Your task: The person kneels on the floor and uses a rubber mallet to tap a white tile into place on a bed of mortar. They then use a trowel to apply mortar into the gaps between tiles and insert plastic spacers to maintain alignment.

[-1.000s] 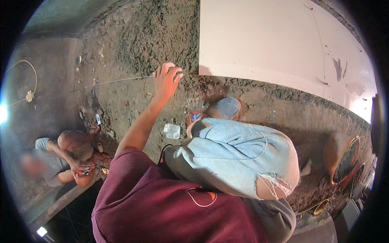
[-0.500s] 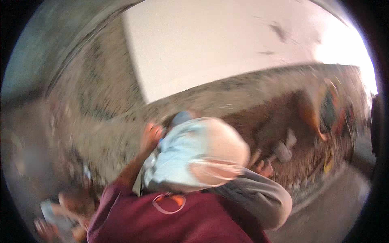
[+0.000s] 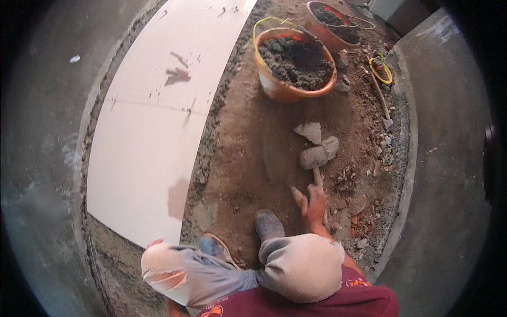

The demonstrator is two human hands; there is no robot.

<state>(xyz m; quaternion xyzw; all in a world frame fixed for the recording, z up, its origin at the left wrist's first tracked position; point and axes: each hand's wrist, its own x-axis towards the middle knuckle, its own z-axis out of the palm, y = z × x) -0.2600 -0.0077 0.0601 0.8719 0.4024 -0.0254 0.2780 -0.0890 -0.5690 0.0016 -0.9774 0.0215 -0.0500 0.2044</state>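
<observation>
My right hand [image 3: 316,205] reaches down past my right knee, its fingers wrapped round the handle of a mallet [image 3: 314,157] lying on the brown soil. The grey mallet head points away from me, against a pale lump of stone [image 3: 330,146]. Another pale, angular stone [image 3: 308,132] is just beyond. A short, light-brown rounded piece [image 3: 298,196], perhaps a wooden handle, lies left of the hand. My left hand [image 3: 156,242] is almost wholly hidden behind my left knee; only a bit of it shows beside a large white slab [image 3: 153,142].
Two orange buckets stand ahead, the nearer bucket [image 3: 296,66] and the farther bucket [image 3: 332,29], both holding dark, crumbly material. A wooden-handled tool [image 3: 379,95] and a yellow ring [image 3: 381,71] lie at right. Rubble [image 3: 359,222] lines the concrete edging [image 3: 404,174].
My view has swung, so the slab now runs along the left and the buckets show ahead. My right hand is now on the mallet handle. The left hand has dropped largely out of sight.
</observation>
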